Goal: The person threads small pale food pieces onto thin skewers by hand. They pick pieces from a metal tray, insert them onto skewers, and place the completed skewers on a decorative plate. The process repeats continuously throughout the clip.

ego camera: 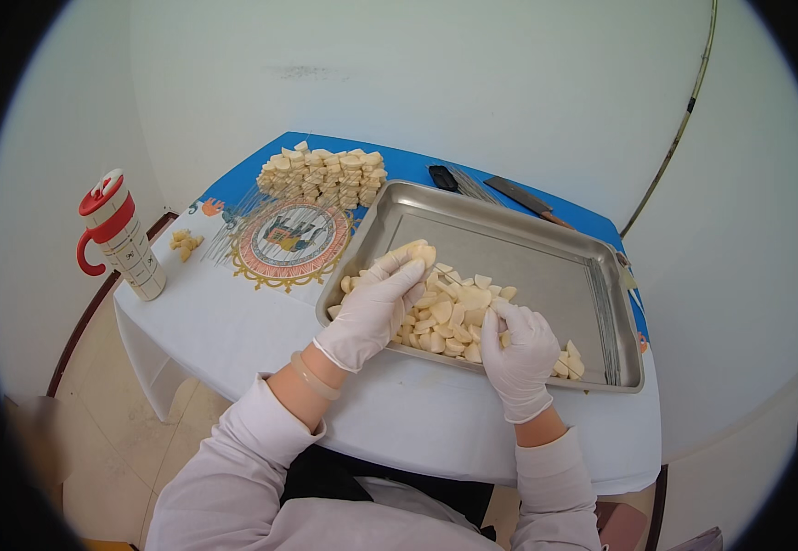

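White gloves cover both hands. My left hand [378,303] grips pale cut pieces [422,253], which look like sliced root vegetable, above the left part of a steel tray [495,224]. A thin metal skewer [443,273] appears to run from these pieces toward the right. My right hand [519,348] pinches something small at the edge of a pale slice [474,297]; whether it is the skewer or the slice, I cannot tell. Beneath and between the hands lies a heap of loose slices [440,330]. Several metal skewers [603,324] lie along the tray's right side.
Behind the tray's left corner are stacked, skewered pieces [330,172], with skewers reaching over the tablecloth [233,344]. A cleaver [519,196] and a black object [443,178] lie behind the tray. A lidded tumbler [126,241] and small scraps [185,243] are at left.
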Motion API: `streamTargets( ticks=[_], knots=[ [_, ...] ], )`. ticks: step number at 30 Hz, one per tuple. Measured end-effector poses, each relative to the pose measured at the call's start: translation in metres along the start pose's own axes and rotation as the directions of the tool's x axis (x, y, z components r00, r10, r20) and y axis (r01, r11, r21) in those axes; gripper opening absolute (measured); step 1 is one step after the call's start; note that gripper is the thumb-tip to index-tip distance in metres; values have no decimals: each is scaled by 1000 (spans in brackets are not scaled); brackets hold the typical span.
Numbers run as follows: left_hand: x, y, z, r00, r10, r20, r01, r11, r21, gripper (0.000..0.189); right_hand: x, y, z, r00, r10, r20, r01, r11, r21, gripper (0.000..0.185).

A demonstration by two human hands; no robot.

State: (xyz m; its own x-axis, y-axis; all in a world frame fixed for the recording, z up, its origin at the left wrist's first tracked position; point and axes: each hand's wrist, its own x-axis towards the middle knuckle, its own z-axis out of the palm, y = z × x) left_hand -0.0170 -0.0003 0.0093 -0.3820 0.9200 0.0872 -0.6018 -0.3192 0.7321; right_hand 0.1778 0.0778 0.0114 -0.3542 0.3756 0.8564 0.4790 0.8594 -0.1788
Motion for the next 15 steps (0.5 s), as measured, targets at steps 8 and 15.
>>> streamTargets(
  ticks=[8, 15],
  knots=[
    [1, -4, -1, 999, 7, -36, -6, 999, 49, 33, -1, 1, 1, 1000, 6, 3, -6, 1000, 15, 8],
    [1, -7, 1, 999, 20, -49, -17, 998, 56, 25, 1, -1, -1, 1000, 4, 4, -4, 1000, 10, 7]
  ],
)
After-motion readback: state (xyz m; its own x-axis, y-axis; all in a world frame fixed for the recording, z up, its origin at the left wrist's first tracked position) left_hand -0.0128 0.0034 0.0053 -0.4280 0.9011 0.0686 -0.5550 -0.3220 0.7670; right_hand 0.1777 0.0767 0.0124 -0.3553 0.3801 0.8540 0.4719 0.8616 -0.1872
